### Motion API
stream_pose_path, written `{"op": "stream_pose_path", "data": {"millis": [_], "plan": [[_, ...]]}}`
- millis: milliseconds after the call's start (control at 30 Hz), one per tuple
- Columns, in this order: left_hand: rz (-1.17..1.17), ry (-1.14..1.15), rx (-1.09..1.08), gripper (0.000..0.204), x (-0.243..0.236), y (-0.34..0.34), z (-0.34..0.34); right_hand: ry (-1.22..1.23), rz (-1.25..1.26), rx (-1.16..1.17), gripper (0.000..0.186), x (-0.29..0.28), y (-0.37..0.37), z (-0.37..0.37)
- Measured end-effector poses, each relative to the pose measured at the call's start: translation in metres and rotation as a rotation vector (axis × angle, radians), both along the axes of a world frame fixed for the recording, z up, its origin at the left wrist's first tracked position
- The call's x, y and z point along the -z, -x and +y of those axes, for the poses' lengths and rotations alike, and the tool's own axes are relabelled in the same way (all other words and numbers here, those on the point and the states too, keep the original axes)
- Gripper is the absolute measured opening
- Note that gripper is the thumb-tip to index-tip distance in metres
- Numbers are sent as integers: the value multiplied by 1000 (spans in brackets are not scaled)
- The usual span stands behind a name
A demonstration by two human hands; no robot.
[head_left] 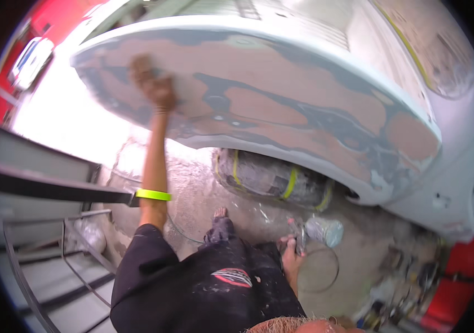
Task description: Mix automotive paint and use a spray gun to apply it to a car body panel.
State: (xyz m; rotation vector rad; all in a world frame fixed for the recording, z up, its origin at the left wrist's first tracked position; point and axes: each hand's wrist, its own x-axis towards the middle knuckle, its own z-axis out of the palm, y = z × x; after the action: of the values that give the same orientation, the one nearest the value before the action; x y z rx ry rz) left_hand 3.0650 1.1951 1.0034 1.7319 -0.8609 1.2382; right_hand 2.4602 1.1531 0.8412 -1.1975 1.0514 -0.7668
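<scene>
My left hand (pixel 152 83), blurred, lies with outstretched fingers against a long, curved vehicle panel (pixel 270 94) patched in pink filler and grey. A yellow-green band circles my left forearm. Low on the right, my right hand (pixel 291 255) grips a metal spray gun (pixel 299 236) with a translucent cylindrical cup (pixel 324 232); part of the hand is hidden by my dark clothing. A thin hose loops below the gun.
A dusty wrapped wheel (pixel 259 177) with yellow tape sits under the panel. A metal frame (pixel 67 255) stands at left. The white body (pixel 442 155) continues rightward. Assorted items (pixel 392 286) lie on the concrete floor (pixel 187 183). Red objects (pixel 459 277) edge the view.
</scene>
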Motion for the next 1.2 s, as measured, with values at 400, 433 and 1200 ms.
{"op": "stream_pose_path", "data": {"millis": [400,433,1200], "plan": [[736,304,-45,81,181,-58,101,-26,21,124,21,-63,-89,100],[729,300,21,80,160,6,60,-4,21,128,22,-75,-96,104],[1105,-1438,1058,32,237,325,138,76,268,1348,22,61,151,138]]}}
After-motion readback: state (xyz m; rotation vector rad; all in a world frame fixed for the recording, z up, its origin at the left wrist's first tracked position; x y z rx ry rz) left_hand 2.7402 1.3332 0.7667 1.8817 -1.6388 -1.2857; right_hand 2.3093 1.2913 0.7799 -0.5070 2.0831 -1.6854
